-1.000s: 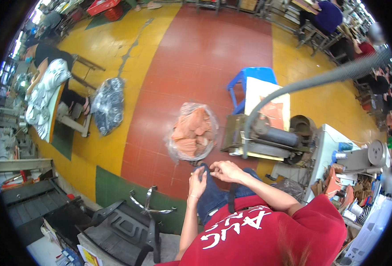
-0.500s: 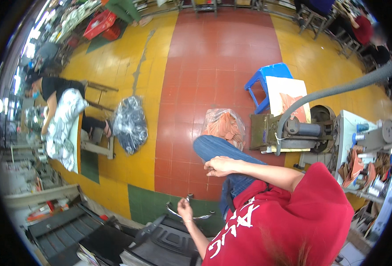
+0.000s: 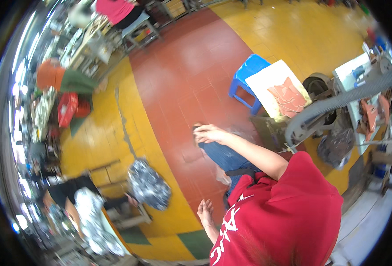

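The right hand (image 3: 209, 133), out over the jeans-clad knee (image 3: 220, 155), pinches a small dark object (image 3: 196, 130) best kept firmly gripped, while the left hand (image 3: 205, 210) hangs open-fingered and empty below that knee.

A red short-sleeved T-shirt (image 3: 289, 213) with white lettering printed across the chest, toward 7 o'clock of the garment, is worn by the person. Blue denim jeans (image 3: 225, 159) are seen on the legs, and a dark strap (image 3: 240, 172) is seen crossing the thigh at the shirt's hem. Both forearms are left bare below the sleeves. No gloves, rings or watch can be made out on the left hand (image 3: 205, 210) or the right hand (image 3: 209, 133).
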`<state>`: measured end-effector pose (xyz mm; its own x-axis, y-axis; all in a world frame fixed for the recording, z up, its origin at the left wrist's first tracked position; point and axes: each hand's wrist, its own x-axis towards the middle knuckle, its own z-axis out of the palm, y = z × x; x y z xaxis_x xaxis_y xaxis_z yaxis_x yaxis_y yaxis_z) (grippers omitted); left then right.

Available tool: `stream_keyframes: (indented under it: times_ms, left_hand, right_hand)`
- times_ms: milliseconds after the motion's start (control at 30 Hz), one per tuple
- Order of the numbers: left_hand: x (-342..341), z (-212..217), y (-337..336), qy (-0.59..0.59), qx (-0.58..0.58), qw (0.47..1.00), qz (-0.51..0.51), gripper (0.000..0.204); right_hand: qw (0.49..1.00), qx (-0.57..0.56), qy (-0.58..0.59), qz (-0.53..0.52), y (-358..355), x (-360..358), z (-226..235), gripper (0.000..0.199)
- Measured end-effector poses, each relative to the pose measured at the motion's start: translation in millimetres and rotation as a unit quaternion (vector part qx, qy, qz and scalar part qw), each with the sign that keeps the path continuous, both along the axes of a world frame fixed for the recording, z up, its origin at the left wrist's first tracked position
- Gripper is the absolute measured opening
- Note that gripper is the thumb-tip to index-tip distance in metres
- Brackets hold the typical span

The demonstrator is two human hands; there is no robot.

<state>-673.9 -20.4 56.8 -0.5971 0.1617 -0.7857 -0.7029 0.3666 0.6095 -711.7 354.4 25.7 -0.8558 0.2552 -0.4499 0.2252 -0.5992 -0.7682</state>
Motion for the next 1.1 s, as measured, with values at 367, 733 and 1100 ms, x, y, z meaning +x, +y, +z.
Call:
stream_keyframes:
  times_ms: [367, 733, 1100]
  left_hand:
    - [-420, 30, 349, 0.213, 0.031, 0.922, -0.321, 0.044]
    - [-334, 5, 678, 0.093, 0.062, 0.544, -0.832, 0.034]
    - [-42, -137, 913, 0.184, 0.314, 0.094, -0.927, 0.033]
  right_hand:
    - [0.753, -0.271, -0.166, -0.575, 170, -58, -112, 0.041]
    - [0.278, -0.278, 0.054, -0.918, 197, 40, -140, 0.038]
    - [-0.068, -0.110, 0.019, -0.991, 248, 122, -222, 0.088]
